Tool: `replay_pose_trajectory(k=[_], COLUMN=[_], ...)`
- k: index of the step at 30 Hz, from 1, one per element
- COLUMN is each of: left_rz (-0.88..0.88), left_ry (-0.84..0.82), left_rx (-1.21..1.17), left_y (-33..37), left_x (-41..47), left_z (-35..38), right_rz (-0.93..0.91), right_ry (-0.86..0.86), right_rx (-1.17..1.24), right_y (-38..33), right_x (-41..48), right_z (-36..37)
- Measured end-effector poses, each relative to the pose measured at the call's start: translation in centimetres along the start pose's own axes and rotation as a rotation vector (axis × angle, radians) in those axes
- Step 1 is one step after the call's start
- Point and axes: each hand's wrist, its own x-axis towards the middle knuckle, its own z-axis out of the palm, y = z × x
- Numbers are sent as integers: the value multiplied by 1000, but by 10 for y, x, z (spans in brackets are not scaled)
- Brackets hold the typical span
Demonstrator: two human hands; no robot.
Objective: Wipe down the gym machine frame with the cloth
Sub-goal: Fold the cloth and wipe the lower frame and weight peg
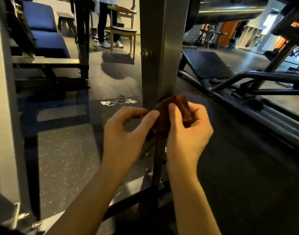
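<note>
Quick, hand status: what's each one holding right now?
Left hand: pinches the edge of the cloth.
Right hand: grips the same cloth, thumb on its front.

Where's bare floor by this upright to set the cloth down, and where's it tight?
Free: speckled floor between the grey left frame and the upright; dark floor between upright and black rails. Crowded: bolted base under the left hand and right hand.
</note>
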Motion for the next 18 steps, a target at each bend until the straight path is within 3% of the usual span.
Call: replay_pose_trajectory(k=[6,9,13,15,18], left_rz=[-127,-224,-477,-417,-164], left_ry=[-96,-222,-277,-264,-178], left_rx=[452,692,506,409,305], left_y=[-46,-76,-96,-88,-64], left_x=[-13,-33,-49,-48,-39], left_z=[22,39,35,27,18], right_rz=[67,285,490,507,427], right_ry=[67,23,-128,-201,-389], right_rx=[-171,-286,-410,-333,-213], right_y=[77,116,133,119,80], right_x=[-11,-13,-17,-12,1], right_z=[-27,-51,-73,-75,-71])
